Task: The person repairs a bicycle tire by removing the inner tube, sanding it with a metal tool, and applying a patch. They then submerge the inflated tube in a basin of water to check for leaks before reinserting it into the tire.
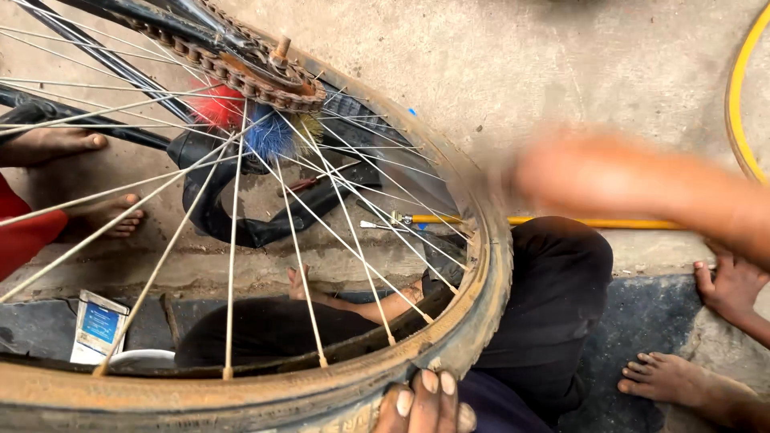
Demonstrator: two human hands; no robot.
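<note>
Left hand: the left hand [425, 403] is at the bottom edge of the view, fingers curled together over the top of the tyre [489, 265], clamped on its dusty tread.
Right hand: the right hand [577, 172] sweeps in from the right edge as an orange blur just beside the tyre's outer side; I cannot tell whether its fingers are spread or closed, or whether it touches the rubber.
Wheel: the bicycle wheel [241, 240] fills the left and middle of the view, rusty rim [160, 393] along the bottom, thin spokes running up to the hub.
Chain and sprocket: a rusty chain [241, 80] wraps the sprocket near the top edge, with red and blue bristle tufts [249, 120] just below it.
Inner tube: a black inner tube [241, 216] lies looped on the concrete floor [521, 64], seen through the spokes.
Hose: a yellow hose [609, 223] runs across the floor from the right, its metal tip ending inside the wheel.
Packet: a small white and blue packet [98, 325] lies near the bottom left corner.
Other people: bare feet [56, 144] stand at the left edge; another hand [731, 285] and foot [682, 381] rest at the right edge.
</note>
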